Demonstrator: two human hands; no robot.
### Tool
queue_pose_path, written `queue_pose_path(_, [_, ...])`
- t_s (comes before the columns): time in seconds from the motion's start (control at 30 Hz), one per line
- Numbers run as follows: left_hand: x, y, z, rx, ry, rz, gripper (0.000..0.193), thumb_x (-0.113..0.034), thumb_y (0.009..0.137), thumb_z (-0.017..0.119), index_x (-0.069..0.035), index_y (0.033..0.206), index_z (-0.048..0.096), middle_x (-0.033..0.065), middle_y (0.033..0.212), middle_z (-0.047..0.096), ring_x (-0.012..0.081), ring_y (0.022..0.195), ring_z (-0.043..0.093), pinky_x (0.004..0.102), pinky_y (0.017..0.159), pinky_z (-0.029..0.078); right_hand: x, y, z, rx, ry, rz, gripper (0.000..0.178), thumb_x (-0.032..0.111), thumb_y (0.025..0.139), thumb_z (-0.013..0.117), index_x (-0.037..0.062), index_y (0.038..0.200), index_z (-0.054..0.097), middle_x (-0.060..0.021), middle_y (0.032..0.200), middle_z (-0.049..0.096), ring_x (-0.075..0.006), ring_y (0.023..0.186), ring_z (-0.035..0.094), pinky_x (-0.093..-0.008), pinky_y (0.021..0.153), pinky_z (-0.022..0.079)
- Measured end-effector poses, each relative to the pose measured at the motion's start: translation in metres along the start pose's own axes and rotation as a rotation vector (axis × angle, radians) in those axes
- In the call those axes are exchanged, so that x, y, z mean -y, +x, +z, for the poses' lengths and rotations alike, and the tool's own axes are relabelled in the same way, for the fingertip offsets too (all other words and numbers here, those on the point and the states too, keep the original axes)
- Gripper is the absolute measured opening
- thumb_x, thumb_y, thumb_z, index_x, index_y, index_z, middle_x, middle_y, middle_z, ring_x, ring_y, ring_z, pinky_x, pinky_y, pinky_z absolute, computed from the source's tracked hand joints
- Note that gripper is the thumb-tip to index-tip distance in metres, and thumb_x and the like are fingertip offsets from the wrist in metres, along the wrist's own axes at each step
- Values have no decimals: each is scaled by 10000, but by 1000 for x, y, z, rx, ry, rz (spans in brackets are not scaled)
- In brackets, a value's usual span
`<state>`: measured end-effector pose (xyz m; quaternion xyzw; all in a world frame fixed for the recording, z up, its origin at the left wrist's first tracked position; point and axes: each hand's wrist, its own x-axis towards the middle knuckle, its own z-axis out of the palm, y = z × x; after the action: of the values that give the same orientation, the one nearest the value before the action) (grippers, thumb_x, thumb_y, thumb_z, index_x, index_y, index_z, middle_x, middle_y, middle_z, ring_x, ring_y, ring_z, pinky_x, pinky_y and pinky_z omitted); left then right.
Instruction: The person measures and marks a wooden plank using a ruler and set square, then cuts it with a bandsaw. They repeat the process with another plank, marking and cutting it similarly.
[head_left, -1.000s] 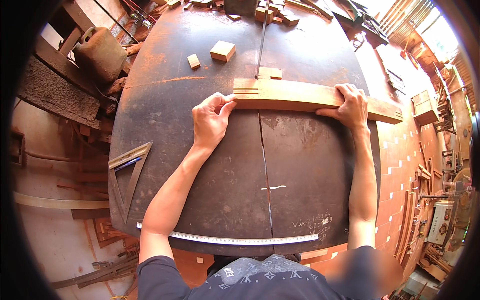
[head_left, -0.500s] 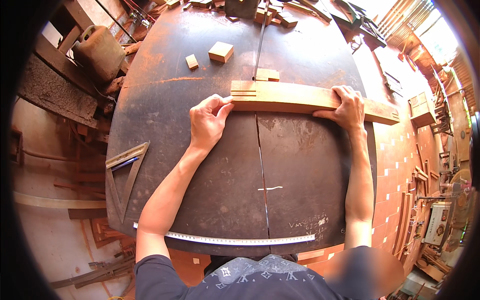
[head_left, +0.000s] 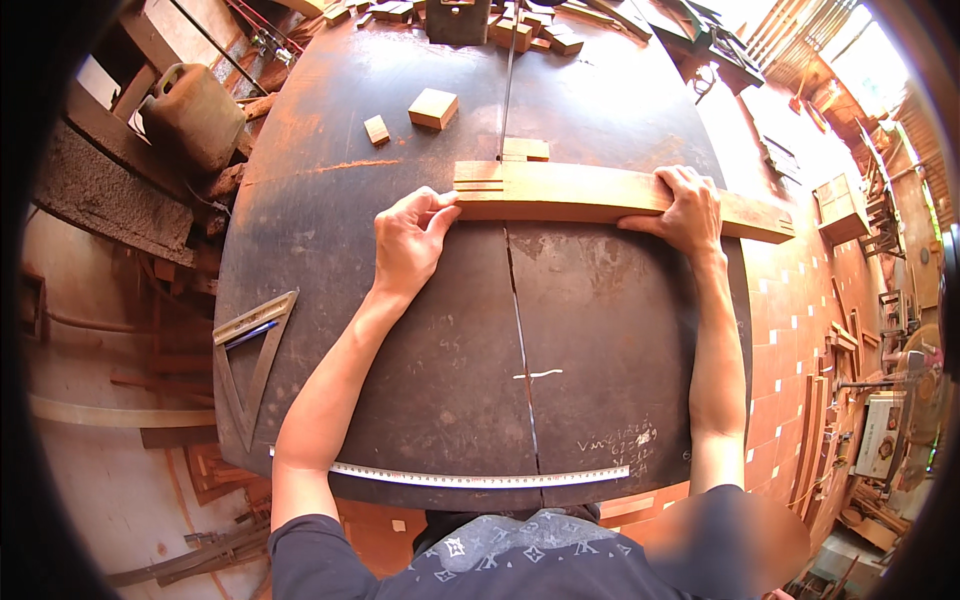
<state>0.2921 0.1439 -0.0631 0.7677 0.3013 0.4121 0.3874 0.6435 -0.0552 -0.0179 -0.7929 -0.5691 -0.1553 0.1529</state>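
A long squared wooden beam [head_left: 590, 192] lies crosswise on the dark saw table [head_left: 450, 350], with narrow slots cut at both ends. My left hand [head_left: 412, 235] pinches its left end between thumb and fingers. Farther right, my right hand [head_left: 690, 215] is wrapped over the beam, thumb on the near side and fingers across the top. A thin upright saw blade [head_left: 507, 90] comes down at the beam's far edge, near the slotted left end; where they meet is partly hidden. Just behind the beam sits a small wooden block [head_left: 525, 149].
Two loose wood blocks, a larger one [head_left: 433, 109] and a smaller one [head_left: 376, 130], lie beyond my left hand. A triangular square [head_left: 262, 370] with a blue pen [head_left: 252, 335] rests at left. Along the near edge runs a white ruler [head_left: 480, 482]. Offcuts [head_left: 565, 38] pile at the far edge.
The whole view has shifted slightly left. Both hands keep their hold, and the beam shows no clear movement against the blade.
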Motion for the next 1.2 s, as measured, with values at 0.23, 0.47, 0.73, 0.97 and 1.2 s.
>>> queue_pose_path(0.23, [0,2,1,9,36,0,91,-35,986,826,24,1005,759,146,911,823,155,823,813,313,705,591,1,-1,-1,4,-27,13,911,727,549,996,48,1113,770,-106,1107,764,-324,1043,729,-451,991,537])
queue_pose_path(0.47, [1,2,4,-36,15,7,141,-42,984,837,24,940,720,95,899,832,86,814,758,283,718,577,4,1,-2,13,-15,19,906,721,552,998,44,1108,769,-104,1087,758,-328,1042,726,-454,989,535])
queue_pose_path(0.73, [-4,1,-1,-31,41,12,176,-40,977,846,26,902,702,87,934,849,41,789,692,266,729,567,3,-4,1,-57,-22,-14,891,787,547,961,69,1042,777,-84,1021,754,-297,995,726,-448,962,526])
queue_pose_path(0.97, [2,3,0,-24,16,15,157,-37,987,833,26,913,710,106,970,862,75,840,766,276,734,590,2,-5,2,-55,-34,-8,909,797,542,958,67,1052,776,-89,1023,759,-295,985,730,-445,952,529])
queue_pose_path(1.2, [0,6,0,-4,24,-1,150,-37,988,830,18,910,714,109,951,860,91,823,784,276,725,589,3,-4,3,-50,-40,6,919,811,548,948,66,1058,778,-87,1026,757,-301,986,730,-450,961,534])
